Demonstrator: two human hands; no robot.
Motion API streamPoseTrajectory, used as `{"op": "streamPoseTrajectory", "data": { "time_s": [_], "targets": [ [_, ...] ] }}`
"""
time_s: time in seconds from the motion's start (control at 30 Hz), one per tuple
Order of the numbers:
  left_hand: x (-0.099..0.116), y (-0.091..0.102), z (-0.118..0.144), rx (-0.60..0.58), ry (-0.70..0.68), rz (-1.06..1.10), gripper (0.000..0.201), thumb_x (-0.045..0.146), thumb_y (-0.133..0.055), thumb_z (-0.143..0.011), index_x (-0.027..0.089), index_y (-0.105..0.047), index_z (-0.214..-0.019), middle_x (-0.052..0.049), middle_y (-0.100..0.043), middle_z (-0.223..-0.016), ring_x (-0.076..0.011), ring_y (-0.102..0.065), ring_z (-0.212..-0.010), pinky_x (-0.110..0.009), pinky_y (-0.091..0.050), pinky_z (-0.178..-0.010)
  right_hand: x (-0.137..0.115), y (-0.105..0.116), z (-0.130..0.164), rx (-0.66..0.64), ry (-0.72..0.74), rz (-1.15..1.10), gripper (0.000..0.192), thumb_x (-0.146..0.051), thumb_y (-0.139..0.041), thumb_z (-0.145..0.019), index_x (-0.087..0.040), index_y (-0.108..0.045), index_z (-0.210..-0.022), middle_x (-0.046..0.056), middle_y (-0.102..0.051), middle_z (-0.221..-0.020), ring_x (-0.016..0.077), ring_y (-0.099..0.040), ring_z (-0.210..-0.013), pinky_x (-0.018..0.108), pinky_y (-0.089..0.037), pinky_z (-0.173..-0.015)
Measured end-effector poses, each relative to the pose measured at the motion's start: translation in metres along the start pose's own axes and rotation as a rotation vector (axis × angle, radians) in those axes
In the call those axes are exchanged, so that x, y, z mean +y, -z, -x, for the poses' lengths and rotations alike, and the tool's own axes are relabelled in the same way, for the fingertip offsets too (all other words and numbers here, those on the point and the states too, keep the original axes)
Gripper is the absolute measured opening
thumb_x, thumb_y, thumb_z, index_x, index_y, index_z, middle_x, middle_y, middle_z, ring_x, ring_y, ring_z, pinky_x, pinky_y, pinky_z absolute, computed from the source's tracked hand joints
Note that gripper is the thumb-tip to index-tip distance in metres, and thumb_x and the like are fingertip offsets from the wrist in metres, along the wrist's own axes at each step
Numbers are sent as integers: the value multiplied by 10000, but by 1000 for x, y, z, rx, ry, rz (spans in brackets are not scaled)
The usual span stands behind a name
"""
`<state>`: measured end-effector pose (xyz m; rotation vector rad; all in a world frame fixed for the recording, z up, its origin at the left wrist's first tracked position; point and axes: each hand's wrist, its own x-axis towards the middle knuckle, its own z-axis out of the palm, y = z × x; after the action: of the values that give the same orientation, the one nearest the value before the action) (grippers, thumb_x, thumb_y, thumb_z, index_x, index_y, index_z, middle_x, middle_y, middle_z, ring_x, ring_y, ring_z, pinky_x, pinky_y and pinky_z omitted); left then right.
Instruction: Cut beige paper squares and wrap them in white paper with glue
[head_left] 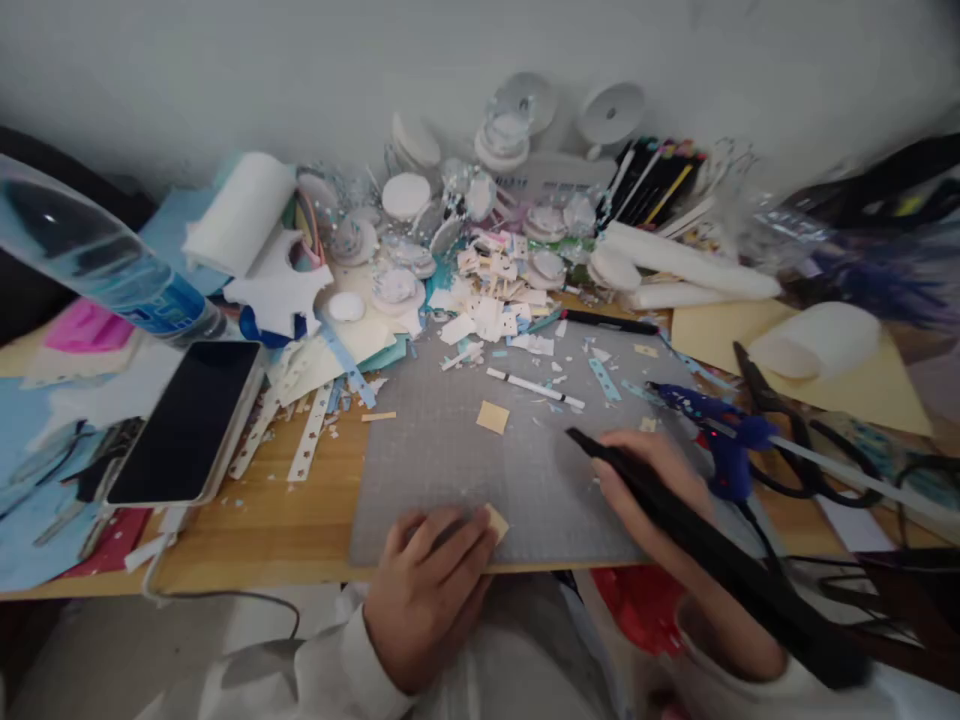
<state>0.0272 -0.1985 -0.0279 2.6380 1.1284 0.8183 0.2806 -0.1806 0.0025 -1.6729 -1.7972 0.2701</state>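
My left hand (pixel 435 585) rests at the front edge of the grey cutting mat (pixel 420 480), fingers pressed together over a small cream paper piece (pixel 496 524), part of which shows past the fingertips. Over the mat's right side, my right hand (pixel 656 490) is closed around a long black tool (pixel 697 540) with a narrow tip; its exact kind is unclear. The tip points up and left, near another small cream paper square (pixel 493 417) but apart from it. A white pen (pixel 535 388) lies beyond that square.
Paper scraps (pixel 491 290) and white disc-shaped pieces (pixel 405 195) crowd the back. On the left are a phone (pixel 187 425) and a tilted water bottle (pixel 112 260). To the right lie a blue glue gun (pixel 724 440), black scissors (pixel 802 430) and a white roll (pixel 817 340).
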Motion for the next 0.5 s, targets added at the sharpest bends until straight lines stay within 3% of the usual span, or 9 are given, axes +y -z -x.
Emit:
{"op": "streamPoseTrajectory", "data": {
  "time_s": [0.2,0.27,0.37,0.43,0.5],
  "targets": [
    [-7,10,5,142,-109,84,189,137,-487,-921,178,-661,-981,-26,-734,-895,-144,-632,-778,-304,-424,-758,17,-18,-60,-49,162,184,187,-261,-460,-911,-206,-562,-1058,80,-649,-979,241,-606,-933,373,-463,-828],
    [-9,19,4,187,-64,157,198,114,-474,-915,165,-653,-982,-32,-726,-843,-137,-633,-717,-277,-451,-691,22,-23,-73,-69,184,234,212,-216,-452,-902,-195,-575,-1074,95,-636,-961,252,-582,-937,375,-441,-827],
    [-9,33,-1,267,252,371,148,174,-514,-903,178,-654,-950,-15,-695,-731,-130,-629,-633,-236,-487,-608,26,-27,-80,-101,202,292,290,-113,-431,-867,-192,-584,-1100,101,-613,-933,249,-559,-902,354,-432,-783],
    [-6,41,-6,307,510,603,132,256,-554,-887,175,-657,-896,2,-655,-639,-121,-605,-545,-211,-485,-528,28,-28,-80,-118,210,320,355,-61,-396,-846,-191,-582,-1119,107,-599,-941,252,-546,-897,353,-433,-766],
    [-1,48,-13,343,676,825,174,326,-601,-853,162,-659,-844,14,-617,-578,-103,-563,-468,-190,-462,-460,29,-28,-78,-131,216,340,392,-41,-364,-843,-185,-575,-1140,117,-589,-965,260,-538,-921,369,-436,-783]
  ]
}}
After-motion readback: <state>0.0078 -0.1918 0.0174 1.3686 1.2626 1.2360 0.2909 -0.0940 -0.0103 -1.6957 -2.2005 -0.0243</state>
